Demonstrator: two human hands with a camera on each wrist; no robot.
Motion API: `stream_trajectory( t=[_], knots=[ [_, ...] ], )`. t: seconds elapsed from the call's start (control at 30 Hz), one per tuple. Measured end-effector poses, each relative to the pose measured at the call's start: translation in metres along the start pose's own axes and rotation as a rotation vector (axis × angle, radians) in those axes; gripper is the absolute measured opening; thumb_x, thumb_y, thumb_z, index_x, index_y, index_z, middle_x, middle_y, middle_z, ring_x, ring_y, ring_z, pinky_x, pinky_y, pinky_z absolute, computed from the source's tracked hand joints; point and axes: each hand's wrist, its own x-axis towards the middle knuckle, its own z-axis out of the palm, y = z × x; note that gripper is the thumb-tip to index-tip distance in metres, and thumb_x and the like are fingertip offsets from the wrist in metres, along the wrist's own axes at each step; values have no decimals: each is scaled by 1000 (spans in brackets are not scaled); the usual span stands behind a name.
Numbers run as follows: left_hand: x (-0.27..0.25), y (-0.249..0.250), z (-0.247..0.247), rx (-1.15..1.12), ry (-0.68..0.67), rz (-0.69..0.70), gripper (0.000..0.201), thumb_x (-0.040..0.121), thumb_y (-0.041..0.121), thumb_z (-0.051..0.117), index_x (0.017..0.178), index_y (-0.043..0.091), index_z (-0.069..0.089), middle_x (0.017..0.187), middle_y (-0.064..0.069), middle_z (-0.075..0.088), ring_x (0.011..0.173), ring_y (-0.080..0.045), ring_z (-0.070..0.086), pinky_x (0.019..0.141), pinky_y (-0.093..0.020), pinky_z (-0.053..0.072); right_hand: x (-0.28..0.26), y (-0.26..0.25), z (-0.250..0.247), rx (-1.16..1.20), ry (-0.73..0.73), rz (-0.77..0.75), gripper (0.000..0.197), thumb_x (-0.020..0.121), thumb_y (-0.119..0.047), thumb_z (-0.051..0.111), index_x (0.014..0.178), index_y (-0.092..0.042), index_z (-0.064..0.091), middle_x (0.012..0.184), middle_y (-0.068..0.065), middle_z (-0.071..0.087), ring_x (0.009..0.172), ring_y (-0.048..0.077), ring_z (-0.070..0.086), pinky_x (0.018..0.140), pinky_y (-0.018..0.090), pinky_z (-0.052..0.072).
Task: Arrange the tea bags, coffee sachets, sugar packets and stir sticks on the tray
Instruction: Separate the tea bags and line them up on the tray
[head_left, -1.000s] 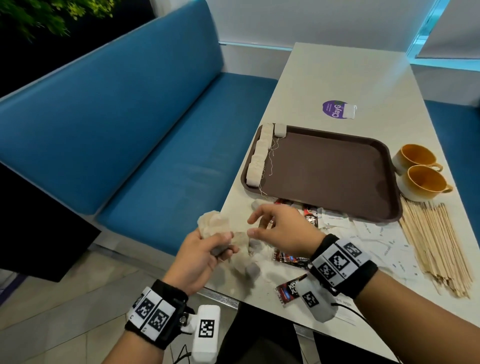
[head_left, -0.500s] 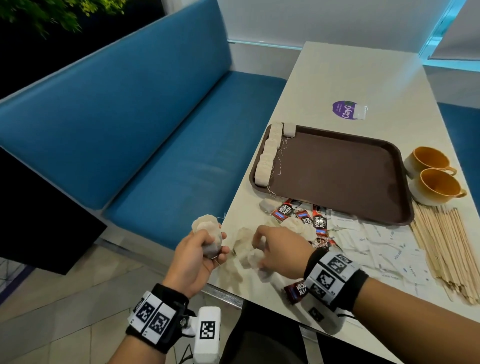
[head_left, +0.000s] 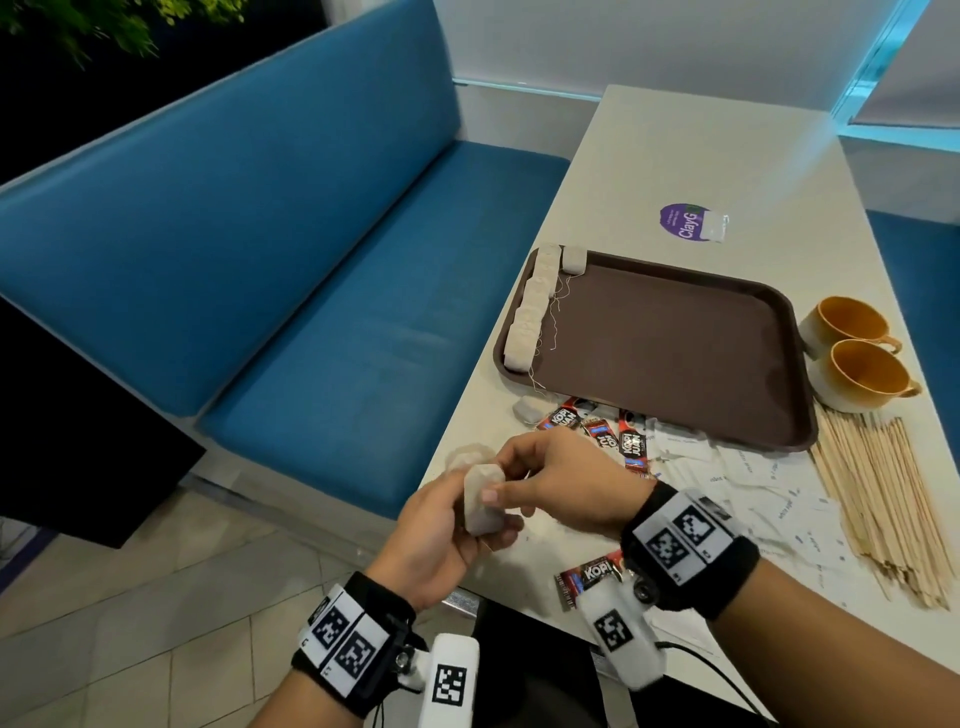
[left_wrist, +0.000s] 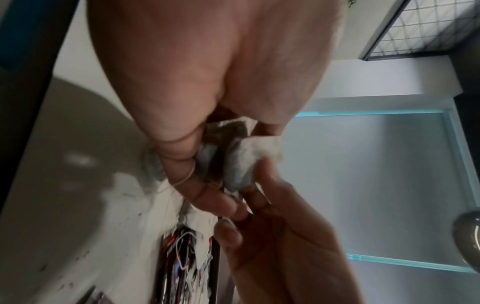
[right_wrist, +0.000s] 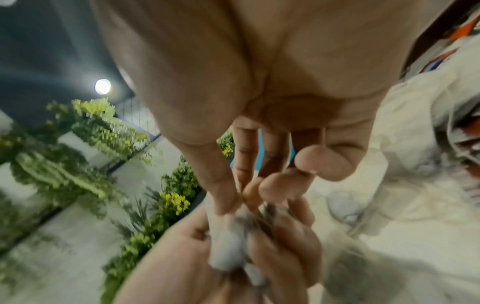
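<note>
My left hand (head_left: 470, 527) grips a small bundle of pale tea bags (head_left: 482, 500) just off the table's near-left corner. My right hand (head_left: 493, 480) meets it from the right, thumb and forefinger pinching the top of a tea bag (right_wrist: 226, 253) in that bundle. In the left wrist view the tea bags (left_wrist: 241, 162) sit between my curled fingers. The brown tray (head_left: 675, 358) holds a column of tea bags (head_left: 530, 312) along its left rim. Coffee sachets (head_left: 597, 434), white sugar packets (head_left: 779, 483) and wooden stir sticks (head_left: 883, 509) lie in front of the tray.
Two yellow cups (head_left: 862, 353) stand right of the tray. One loose tea bag (head_left: 527, 408) lies by the tray's near-left corner, and one coffee sachet (head_left: 592, 574) near my right wrist. A purple sticker (head_left: 685, 221) lies beyond the tray. A blue bench (head_left: 311, 312) runs along the left.
Half a second ago my right hand was down on the loose tea bags on the table. It has risen to my left hand and now pinches a bag in the bundle.
</note>
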Motion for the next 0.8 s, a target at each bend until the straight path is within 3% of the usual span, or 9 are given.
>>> stream_trajectory(
  t=[0.07,0.13,0.2,0.27,0.37,0.43,0.53,0.7,0.8],
  knots=[
    [2,-3,-3,-89,-16,-28,51,106,44,42,119,0,65,99,-24,67,72,-34,60,54,-34,55,6,7,6,-97,69,8,19,83,-19,84,91,-6,72,75,6,68,58,10,52,61,26,45],
    [6,-6,-10,-119,-33,-33,65,100,58,46,126,1,65,107,-23,67,74,-32,60,57,-35,57,10,11,10,-169,129,33,24,80,-29,87,91,-14,72,74,0,67,58,8,52,61,26,43],
    [6,-8,-15,-83,-40,-11,61,95,49,58,128,-1,64,106,-22,66,75,-30,60,56,-32,56,11,12,13,-178,169,35,28,77,-35,88,91,-18,71,71,-5,64,54,3,50,54,17,40],
    [7,-9,-20,-17,-13,44,49,89,29,68,123,-6,64,101,-23,63,75,-30,61,54,-27,53,13,12,16,-174,177,24,26,78,-33,87,91,-20,69,72,-4,62,53,2,49,51,13,38],
    [4,-5,-27,5,-28,129,22,86,9,74,106,2,69,90,-17,64,67,-23,60,50,-23,48,18,14,18,-143,167,17,16,84,-30,80,89,-21,67,73,-1,63,59,8,52,61,24,46],
    [5,-2,-34,-29,7,157,17,85,1,73,101,5,68,85,-15,65,65,-22,57,49,-22,48,23,17,16,-124,199,0,14,91,-30,74,89,-17,68,73,-1,65,59,10,56,65,29,51],
    [7,3,-46,-25,110,178,19,87,0,68,105,4,65,83,-12,64,66,-22,59,49,-23,50,27,18,12,-251,235,18,8,95,-23,69,100,-17,68,83,-1,69,63,6,58,58,15,44],
    [11,5,-56,19,171,161,21,92,2,66,113,4,64,87,-12,62,65,-21,62,51,-25,53,39,26,17,-499,128,36,33,83,-34,81,112,-29,64,88,-4,63,82,15,63,81,36,54],
    [13,5,-57,19,160,158,20,93,2,66,113,3,64,88,-12,61,65,-20,62,51,-24,52,42,27,20,-669,118,17,26,85,-41,78,106,-32,65,100,-6,54,93,17,60,83,39,53]
  ],
)
